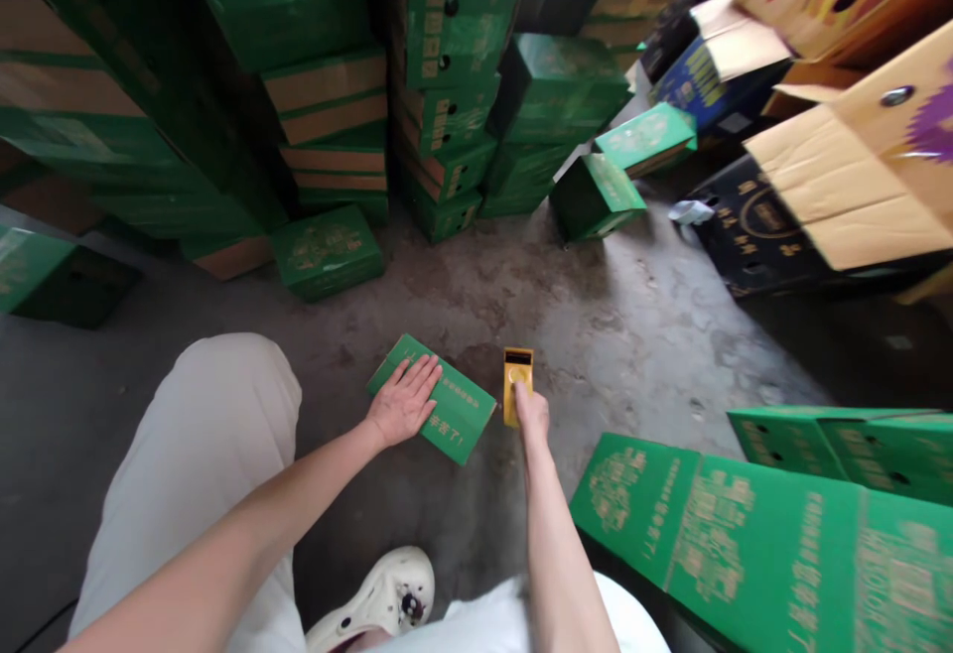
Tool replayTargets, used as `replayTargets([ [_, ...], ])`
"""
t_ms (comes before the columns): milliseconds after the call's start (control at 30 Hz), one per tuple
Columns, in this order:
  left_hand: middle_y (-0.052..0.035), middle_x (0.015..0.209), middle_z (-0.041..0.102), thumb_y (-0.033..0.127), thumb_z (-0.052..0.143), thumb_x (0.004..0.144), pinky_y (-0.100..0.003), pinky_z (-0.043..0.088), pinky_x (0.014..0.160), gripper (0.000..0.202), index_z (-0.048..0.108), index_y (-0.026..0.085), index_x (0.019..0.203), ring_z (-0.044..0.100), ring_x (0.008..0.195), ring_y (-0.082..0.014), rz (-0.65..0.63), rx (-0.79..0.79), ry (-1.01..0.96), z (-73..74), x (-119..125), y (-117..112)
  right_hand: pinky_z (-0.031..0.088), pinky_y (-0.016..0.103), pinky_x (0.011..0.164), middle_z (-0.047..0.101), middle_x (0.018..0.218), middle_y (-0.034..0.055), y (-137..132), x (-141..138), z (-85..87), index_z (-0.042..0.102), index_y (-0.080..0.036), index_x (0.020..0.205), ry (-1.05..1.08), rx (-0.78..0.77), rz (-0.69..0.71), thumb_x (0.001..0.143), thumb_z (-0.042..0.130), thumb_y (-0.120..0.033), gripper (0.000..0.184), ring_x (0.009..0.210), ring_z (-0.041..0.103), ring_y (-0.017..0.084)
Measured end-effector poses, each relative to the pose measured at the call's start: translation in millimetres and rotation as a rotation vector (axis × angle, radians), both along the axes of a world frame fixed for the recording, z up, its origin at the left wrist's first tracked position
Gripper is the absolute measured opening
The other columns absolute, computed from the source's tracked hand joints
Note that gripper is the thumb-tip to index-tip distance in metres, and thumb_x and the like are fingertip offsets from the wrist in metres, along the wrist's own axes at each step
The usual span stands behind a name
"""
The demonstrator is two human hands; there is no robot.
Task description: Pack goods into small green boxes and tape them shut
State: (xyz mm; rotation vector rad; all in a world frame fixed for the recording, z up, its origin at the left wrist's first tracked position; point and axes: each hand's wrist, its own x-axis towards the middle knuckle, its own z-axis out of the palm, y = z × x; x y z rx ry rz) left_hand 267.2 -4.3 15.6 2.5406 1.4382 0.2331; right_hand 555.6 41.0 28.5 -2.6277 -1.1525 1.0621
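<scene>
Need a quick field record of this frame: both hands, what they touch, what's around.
view: head camera, looking down at a concrete floor
left hand: open, palm flat on a green cardboard sheet that lies on the floor
right hand: closed on a yellow tool, held just right of the sheet
behind: green boxes in stacks
lower right: flattened green cartons
upper right: brown boxes, flaps open
bottom: white clog
</scene>
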Motion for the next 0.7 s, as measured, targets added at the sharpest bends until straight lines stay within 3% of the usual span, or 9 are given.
replayTargets([
  [100, -0.0092, 0.173, 0.019, 0.038, 0.032, 0.107, -0.047, 0.007, 0.131, 0.063, 0.026, 0.013, 0.165, 0.014, 0.161, -0.0240, 0.005, -0.024, -0.052, 1.0, -1, -1, 0.053, 0.027, 0.052, 0.076, 0.078, 0.0156, -8, -10, 47.7, 0.075, -0.010, 0.097, 0.262, 0.161, -0.083, 0.092, 0.041, -0.078, 0.077, 0.060, 0.070, 0.022],
  [200, -0.0140, 0.168, 0.034, 0.037, 0.036, 0.107, -0.048, 0.009, 0.131, 0.059, 0.039, 0.011, 0.160, 0.024, 0.159, -0.0268, 0.019, -0.037, -0.112, 2.9, -1, -2, 0.043, 0.026, 0.043, 0.067, 0.061, 0.0076, -16, -49, 75.2, 0.071, -0.013, 0.080, 0.627, 0.292, -0.031, 0.078, 0.058, -0.086, 0.075, 0.046, 0.055, 0.016],
  [300, -0.0170, 0.148, 0.060, 0.035, 0.043, 0.105, -0.051, 0.017, 0.130, 0.046, 0.061, 0.013, 0.142, 0.044, 0.148, -0.0306, 0.028, -0.072, -0.169, 3.4, 0, -2, 0.036, 0.023, 0.043, 0.058, 0.055, 0.0025, -21, -88, 74.3, 0.066, -0.013, 0.067, 0.728, 0.240, 0.118, 0.067, 0.068, -0.087, 0.073, 0.047, 0.048, 0.012],
  [367, -0.0159, 0.135, 0.068, 0.031, 0.047, 0.103, -0.053, 0.020, 0.129, 0.038, 0.069, 0.016, 0.129, 0.052, 0.140, -0.0313, 0.019, -0.103, -0.221, 2.0, 1, -1, 0.033, 0.023, 0.044, 0.056, 0.054, 0.0018, -22, -101, 67.1, 0.064, -0.013, 0.064, 0.711, 0.211, 0.155, 0.063, 0.070, -0.086, 0.074, 0.049, 0.047, 0.012],
  [533, -0.0126, 0.129, 0.071, 0.022, 0.052, 0.098, -0.057, 0.021, 0.128, 0.033, 0.072, 0.023, 0.124, 0.055, 0.137, -0.0315, 0.023, -0.202, -0.468, -1.5, -10, 2, 0.036, 0.024, 0.049, 0.060, 0.060, 0.0033, -22, -103, 62.9, 0.071, -0.011, 0.074, 0.744, 0.185, 0.177, 0.066, 0.073, -0.080, 0.070, 0.053, 0.050, 0.013],
  [633, -0.0118, 0.144, 0.063, 0.014, 0.052, 0.093, -0.054, 0.024, 0.128, 0.042, 0.068, 0.022, 0.131, 0.046, 0.146, -0.0312, 0.032, -0.274, -0.638, 2.9, -28, 2, 0.036, 0.024, 0.050, 0.059, 0.059, 0.0028, -24, -102, 66.7, 0.070, -0.011, 0.072, 0.752, 0.176, 0.210, 0.067, 0.074, -0.078, 0.066, 0.053, 0.049, 0.013],
  [700, -0.0103, 0.151, 0.057, 0.011, 0.052, 0.090, -0.052, 0.027, 0.127, 0.049, 0.066, 0.022, 0.136, 0.042, 0.149, -0.0291, 0.126, -0.326, -0.776, 9.5, -42, 4, 0.033, 0.024, 0.049, 0.057, 0.057, 0.0017, -24, -103, 67.9, 0.068, -0.012, 0.069, 0.736, 0.193, 0.220, 0.068, 0.073, -0.077, 0.066, 0.052, 0.046, 0.012],
])
